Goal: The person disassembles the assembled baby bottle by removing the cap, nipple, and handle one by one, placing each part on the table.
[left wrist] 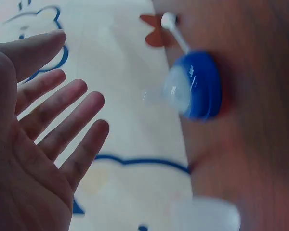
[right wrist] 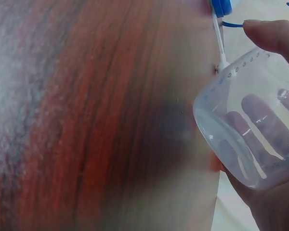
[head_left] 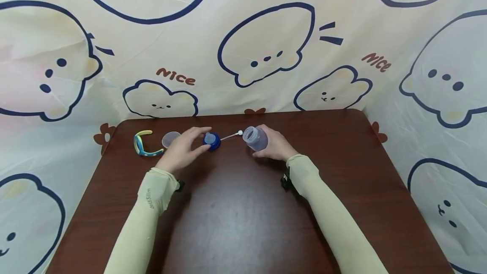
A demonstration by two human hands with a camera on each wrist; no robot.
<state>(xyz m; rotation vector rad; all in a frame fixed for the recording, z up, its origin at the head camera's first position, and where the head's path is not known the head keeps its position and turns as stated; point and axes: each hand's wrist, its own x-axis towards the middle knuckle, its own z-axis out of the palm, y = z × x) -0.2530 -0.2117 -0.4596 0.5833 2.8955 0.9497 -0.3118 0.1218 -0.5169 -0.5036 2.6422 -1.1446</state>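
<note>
A clear plastic bottle (head_left: 255,139) is gripped by my right hand (head_left: 278,143), its fingers wrapped round the side. In the head view the bottle's uncapped mouth leans toward the left; the right wrist view shows its see-through wall (right wrist: 245,115) with fingers behind it. A blue bottle cap (head_left: 211,141) with a pale soft spout lies on the table, and a thin straw (head_left: 230,135) with a white ball end runs from it toward the bottle. My left hand (head_left: 181,150) is beside the cap, fingers spread and holding nothing; the left wrist view shows a gap to the cap (left wrist: 204,86).
Left of my left hand lie a clear round cover (head_left: 169,139), partly hidden by the hand, and a curved blue-and-yellow piece (head_left: 141,145), perhaps a bottle handle. The brown table (head_left: 243,206) ends at a printed cloth (head_left: 262,96) at the back.
</note>
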